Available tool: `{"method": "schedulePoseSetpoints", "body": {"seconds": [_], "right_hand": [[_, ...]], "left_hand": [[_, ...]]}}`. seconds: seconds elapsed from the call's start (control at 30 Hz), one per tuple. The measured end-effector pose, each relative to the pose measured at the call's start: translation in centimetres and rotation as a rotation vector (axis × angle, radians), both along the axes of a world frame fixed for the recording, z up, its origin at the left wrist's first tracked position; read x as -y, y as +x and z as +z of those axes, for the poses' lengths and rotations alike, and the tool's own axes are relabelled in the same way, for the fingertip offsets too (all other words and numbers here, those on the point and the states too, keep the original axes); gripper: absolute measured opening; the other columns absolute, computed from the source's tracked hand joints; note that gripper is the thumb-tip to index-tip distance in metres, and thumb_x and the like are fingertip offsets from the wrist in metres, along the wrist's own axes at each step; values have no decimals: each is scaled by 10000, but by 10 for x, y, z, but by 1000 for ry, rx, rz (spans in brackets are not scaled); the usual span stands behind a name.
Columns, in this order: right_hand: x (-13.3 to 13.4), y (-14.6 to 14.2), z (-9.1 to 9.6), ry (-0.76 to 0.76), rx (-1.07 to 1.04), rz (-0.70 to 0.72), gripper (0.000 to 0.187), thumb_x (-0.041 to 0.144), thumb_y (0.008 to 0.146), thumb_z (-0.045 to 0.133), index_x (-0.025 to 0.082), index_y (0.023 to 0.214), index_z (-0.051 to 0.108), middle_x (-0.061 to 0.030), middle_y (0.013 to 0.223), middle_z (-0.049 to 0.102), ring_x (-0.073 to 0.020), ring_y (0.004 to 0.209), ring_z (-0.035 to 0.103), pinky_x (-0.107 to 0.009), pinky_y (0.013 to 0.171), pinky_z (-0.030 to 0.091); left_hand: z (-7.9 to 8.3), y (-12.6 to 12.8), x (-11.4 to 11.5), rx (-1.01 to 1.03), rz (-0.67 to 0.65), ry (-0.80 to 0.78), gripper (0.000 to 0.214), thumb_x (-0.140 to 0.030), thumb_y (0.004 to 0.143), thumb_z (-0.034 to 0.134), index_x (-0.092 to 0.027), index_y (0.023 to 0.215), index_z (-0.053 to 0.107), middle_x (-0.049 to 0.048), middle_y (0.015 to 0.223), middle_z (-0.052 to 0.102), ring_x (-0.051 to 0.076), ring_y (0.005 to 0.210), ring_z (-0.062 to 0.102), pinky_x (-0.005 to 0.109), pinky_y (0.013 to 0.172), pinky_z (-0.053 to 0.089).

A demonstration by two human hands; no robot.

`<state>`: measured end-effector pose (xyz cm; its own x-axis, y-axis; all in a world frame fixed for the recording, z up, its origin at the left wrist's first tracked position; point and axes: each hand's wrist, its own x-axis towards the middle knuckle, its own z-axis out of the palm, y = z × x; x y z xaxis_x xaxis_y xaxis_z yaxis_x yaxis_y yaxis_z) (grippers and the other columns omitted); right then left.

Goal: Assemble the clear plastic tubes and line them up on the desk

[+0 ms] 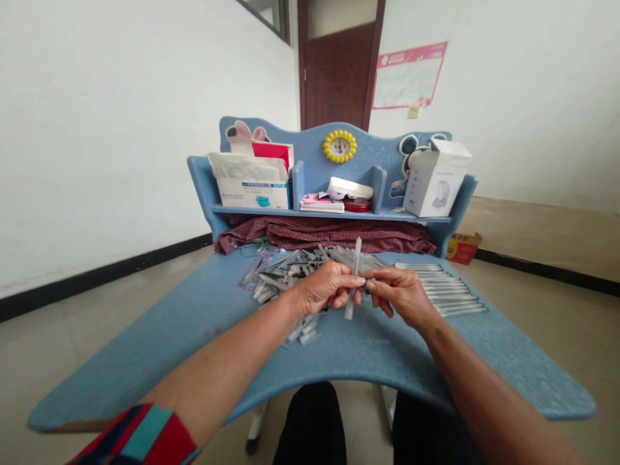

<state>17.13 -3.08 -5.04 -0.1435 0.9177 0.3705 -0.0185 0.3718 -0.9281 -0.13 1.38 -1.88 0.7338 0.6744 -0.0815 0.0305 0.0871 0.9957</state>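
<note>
Above the desk's middle, my left hand (334, 284) is closed on a narrow clear plastic strip (358, 248), which stands nearly upright between thumb and fingers. My right hand (400, 290) meets it from the right, its thumb and forefinger pinched together at the left fingertips. A small dark bit shows there, too small to name. Under and behind my hands lies a loose pile of similar clear and grey strips (276, 281). To the right, several slim clear sticks with dark ends (450, 290) lie side by side in a row.
The blue desk (159, 349) has a curved front edge. At its back, a checked cloth (334, 234) lies below a shelf holding a mask box (256, 192), a white box (437, 181) and a red round tin (357, 205). A yellow flower-shaped clock (340, 146) sits above.
</note>
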Motion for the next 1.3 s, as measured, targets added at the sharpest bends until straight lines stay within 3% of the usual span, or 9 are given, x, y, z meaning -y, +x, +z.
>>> {"method": "schedulePoseSetpoints", "body": {"seconds": [0.1,0.3,0.4,0.6,1.3], "right_hand": [[-1,1,3,-6,4,-34,252,339,711,691,128,850,691,24,461,582,-41,275,407,-150,254,290],[-6,14,14,-13,-337,-149,251,325,659,721,151,822,640,34,446,586,-53,254,387,-162,241,264],[-8,18,17,-19,-399,-149,264,329,647,728,158,820,626,42,432,575,-55,249,377,-166,241,253],[-7,16,16,-78,-403,-96,255,321,642,732,157,806,626,39,430,579,-61,248,381,-168,243,241],[-5,16,15,-72,-360,-59,207,311,660,722,154,755,625,33,441,587,-63,253,393,-169,249,258]], "left_hand": [[0,0,0,-36,1,33,242,-324,693,663,-91,691,597,33,562,630,28,287,403,153,300,221],[3,0,4,-169,-83,108,259,-344,703,652,-98,647,596,36,590,642,17,307,374,159,320,221],[3,1,6,-235,-130,116,246,-345,699,652,-107,663,598,19,581,637,20,312,363,159,325,218],[3,2,10,-291,-200,154,228,-328,705,638,-117,633,591,-6,549,609,21,308,351,163,337,214],[4,-1,8,-314,-232,204,219,-308,732,613,-112,636,591,14,562,628,16,302,342,152,324,196]]}}
